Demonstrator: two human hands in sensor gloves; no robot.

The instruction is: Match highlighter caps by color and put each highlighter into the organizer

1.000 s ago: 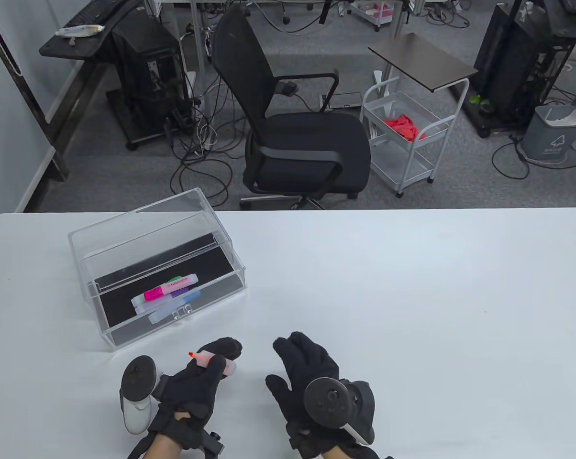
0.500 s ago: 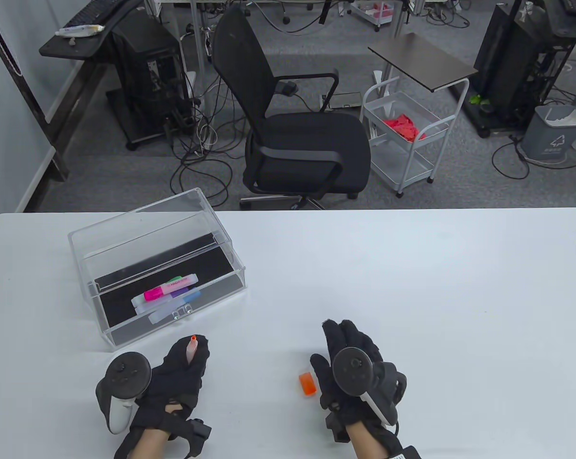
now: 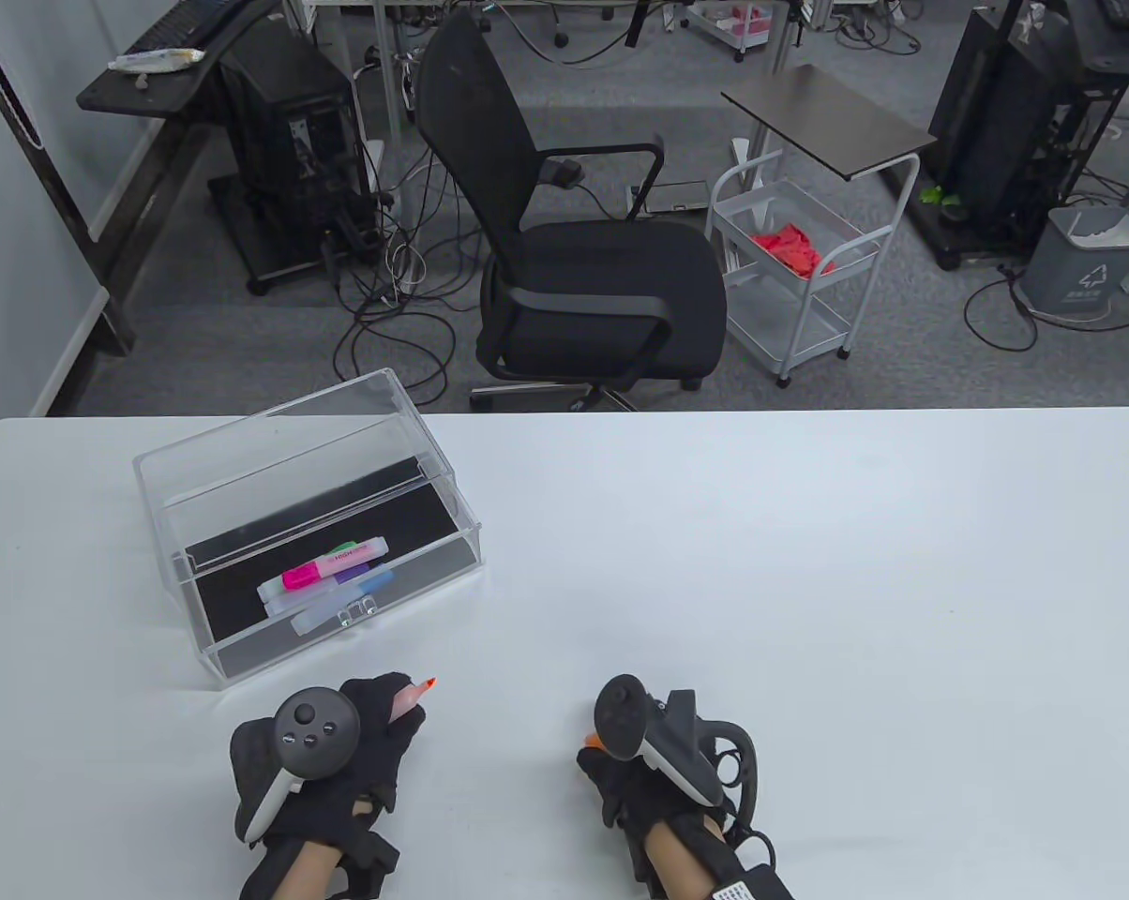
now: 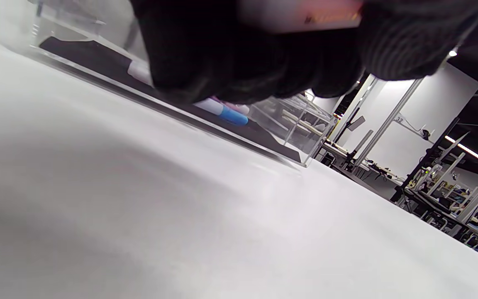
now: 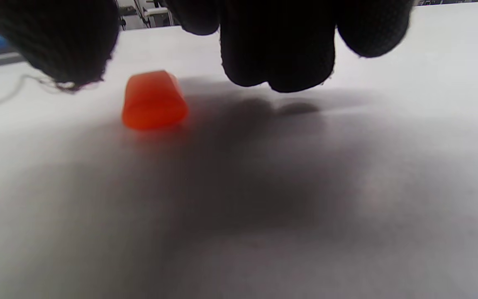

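Orange is the colour in play: my left hand (image 3: 339,759) is clenched around the uncapped orange highlighter (image 3: 405,698), tip angled up and toward the right so the open end is ready for its cap. That orange cap (image 5: 154,99) lies on the white bench (image 3: 808,562), and my right hand (image 3: 639,778) hovers just over it, fingers (image 5: 278,54) released and hanging above, not yet touching. Next I'd judge a pinch on the cap. Over to the left, the clear acrylic organizer (image 3: 246,656) already holds capped highlighters (image 3: 330,577), pink one on top.
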